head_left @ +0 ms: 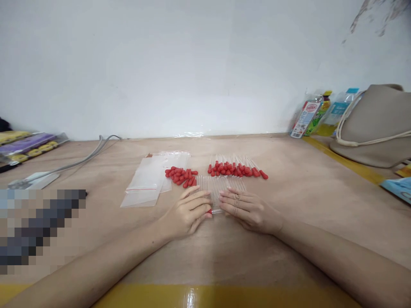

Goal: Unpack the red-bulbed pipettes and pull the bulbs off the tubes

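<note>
A row of clear thin tubes [215, 188] lies side by side in front of me, under the fingers of both hands. My left hand [192, 210] is at their left side, thumb and fingers closed on a red rubber bulb [209, 211] that shows only in part. From that bulb a clear tube [217, 211] runs sideways to my right hand [248, 208], whose fingers close over its other end; the thumb is hidden. Beyond my left hand lies a pile of loose red bulbs [180, 174]. Behind the row, several droppers [236, 168] with red bulbs lie heaped together.
Clear zip bags [143, 182] lie flat at the left of the bulbs. A grey cable [86, 158] crosses the table's left side. Purple and yellow packets [30, 144] sit far left. Bottles [342, 109], a carton [306, 119] and a beige bag [375, 124] stand at the right.
</note>
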`<state>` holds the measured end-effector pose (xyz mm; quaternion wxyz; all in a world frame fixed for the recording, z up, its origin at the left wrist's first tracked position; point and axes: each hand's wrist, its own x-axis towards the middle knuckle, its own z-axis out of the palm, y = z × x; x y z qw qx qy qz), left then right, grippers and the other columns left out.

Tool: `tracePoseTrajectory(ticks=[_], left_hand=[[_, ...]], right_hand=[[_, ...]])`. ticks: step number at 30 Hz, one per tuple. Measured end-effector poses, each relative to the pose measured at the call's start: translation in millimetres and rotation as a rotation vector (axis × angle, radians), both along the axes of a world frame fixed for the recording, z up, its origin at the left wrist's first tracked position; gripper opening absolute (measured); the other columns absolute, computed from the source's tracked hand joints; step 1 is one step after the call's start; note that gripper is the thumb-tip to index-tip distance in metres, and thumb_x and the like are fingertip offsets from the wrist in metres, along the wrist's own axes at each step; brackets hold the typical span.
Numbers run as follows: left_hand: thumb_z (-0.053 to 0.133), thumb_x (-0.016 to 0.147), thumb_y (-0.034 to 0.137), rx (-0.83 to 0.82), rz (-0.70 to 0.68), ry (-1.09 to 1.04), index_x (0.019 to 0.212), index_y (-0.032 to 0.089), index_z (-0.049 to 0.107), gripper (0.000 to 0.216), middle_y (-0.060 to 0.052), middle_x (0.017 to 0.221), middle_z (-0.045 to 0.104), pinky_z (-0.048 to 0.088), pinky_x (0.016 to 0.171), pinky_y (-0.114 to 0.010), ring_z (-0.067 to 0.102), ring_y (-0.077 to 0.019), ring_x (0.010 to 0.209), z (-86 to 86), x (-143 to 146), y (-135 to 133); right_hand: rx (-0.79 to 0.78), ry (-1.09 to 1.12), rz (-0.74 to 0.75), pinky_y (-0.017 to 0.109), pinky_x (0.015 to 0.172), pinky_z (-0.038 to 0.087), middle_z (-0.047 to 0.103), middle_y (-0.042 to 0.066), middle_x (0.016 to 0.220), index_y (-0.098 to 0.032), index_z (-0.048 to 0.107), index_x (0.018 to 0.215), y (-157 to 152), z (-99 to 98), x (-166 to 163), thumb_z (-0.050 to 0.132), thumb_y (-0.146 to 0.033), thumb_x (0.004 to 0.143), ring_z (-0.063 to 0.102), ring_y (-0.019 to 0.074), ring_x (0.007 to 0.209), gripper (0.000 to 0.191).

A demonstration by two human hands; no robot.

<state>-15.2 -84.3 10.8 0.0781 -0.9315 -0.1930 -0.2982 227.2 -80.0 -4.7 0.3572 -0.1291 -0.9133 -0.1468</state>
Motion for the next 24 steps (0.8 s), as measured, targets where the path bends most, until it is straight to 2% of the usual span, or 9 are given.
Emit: tracePoseTrajectory(ticks=[2,4,7,8,10,14,16,20,24], left_hand=[[0.049,0.083,0.017,-0.01,0.055,-0.043,0.092,0.018,0.059,0.013,-0.006,0.094,0.063,0.042,0.09,-0.038,0.055,-0.0187,0.1,-2.3,-8.8,3.9],[0.05,0.083,0.019,-0.005,0.152,-0.115,0.091,0.019,0.059,0.012,-0.007,0.091,0.059,0.047,0.074,-0.033,0.055,-0.0169,0.086,-3.2,-18.4,10.5],[0.05,0.084,0.021,0.013,0.268,-0.208,0.1,0.022,0.059,0.018,-0.004,0.082,0.049,0.045,0.061,-0.028,0.049,-0.0142,0.074,0.8,-27.9,23.1],[0.048,0.085,0.019,0.007,0.294,-0.224,0.104,0.022,0.057,0.022,-0.004,0.081,0.047,0.045,0.062,-0.028,0.047,-0.0144,0.074,3.1,-29.2,27.0],[0.043,0.086,0.016,-0.013,0.334,-0.237,0.112,0.021,0.053,0.029,-0.005,0.082,0.045,0.046,0.065,-0.03,0.046,-0.0156,0.078,7.4,-29.5,33.5],[0.038,0.086,0.013,-0.06,0.367,-0.212,0.119,0.018,0.045,0.034,-0.007,0.086,0.046,0.046,0.071,-0.033,0.047,-0.0172,0.082,9.4,-27.4,39.8],[0.039,0.086,0.015,-0.097,0.404,-0.193,0.114,0.018,0.046,0.029,-0.007,0.089,0.048,0.047,0.072,-0.032,0.049,-0.0168,0.082,7.5,-27.0,41.1],[0.044,0.085,0.019,-0.14,0.445,-0.159,0.092,0.017,0.05,0.01,-0.004,0.086,0.053,0.046,0.067,-0.028,0.052,-0.015,0.076,2.9,-28.1,44.2],[0.046,0.085,0.021,-0.131,0.444,-0.144,0.087,0.017,0.052,0.007,-0.004,0.085,0.055,0.046,0.067,-0.027,0.053,-0.0142,0.074,-0.6,-30.0,49.1]], right_hand=[[-0.023,0.068,-0.031,0.042,0.097,0.042,0.061,0.01,0.111,-0.015,0.05,0.118,2.6,1.0,4.4,0.045,-0.011,0.083,0.049,0.0194,0.114,0.036],[-0.059,0.144,-0.089,0.041,0.094,0.044,0.064,0.008,0.104,-0.018,0.052,0.117,5.6,2.0,7.8,0.046,-0.013,0.084,0.054,0.0186,0.107,0.034],[-0.079,0.153,-0.214,0.036,0.079,0.047,0.065,0.0,0.072,-0.024,0.058,0.109,8.4,2.9,9.2,0.05,-0.02,0.083,0.06,0.0143,0.076,0.028],[-0.072,0.146,-0.27,0.034,0.072,0.046,0.061,-0.001,0.063,-0.024,0.06,0.106,8.7,3.0,9.0,0.051,-0.022,0.083,0.057,0.0134,0.068,0.025],[-0.06,0.146,-0.38,0.032,0.064,0.04,0.057,-0.001,0.059,-0.023,0.062,0.104,8.8,3.3,8.2,0.051,-0.025,0.082,0.051,0.0132,0.062,0.024],[-0.11,0.136,-0.488,0.032,0.065,0.035,0.059,0.004,0.073,-0.016,0.056,0.114,10.7,3.4,6.9,0.043,-0.021,0.085,0.049,0.0149,0.069,0.032],[-0.134,0.132,-0.517,0.032,0.067,0.034,0.059,0.004,0.074,-0.016,0.054,0.116,12.9,3.2,5.9,0.04,-0.018,0.085,0.049,0.0155,0.071,0.034],[-0.134,0.166,-0.572,0.031,0.068,0.031,0.06,0.003,0.073,-0.016,0.058,0.108,17.1,3.3,1.9,0.041,-0.018,0.084,0.05,0.0155,0.07,0.03],[-0.117,0.181,-0.606,0.031,0.069,0.029,0.061,0.003,0.07,-0.016,0.061,0.102,18.3,4.8,-3.9,0.042,-0.018,0.083,0.05,0.015,0.068,0.027]])
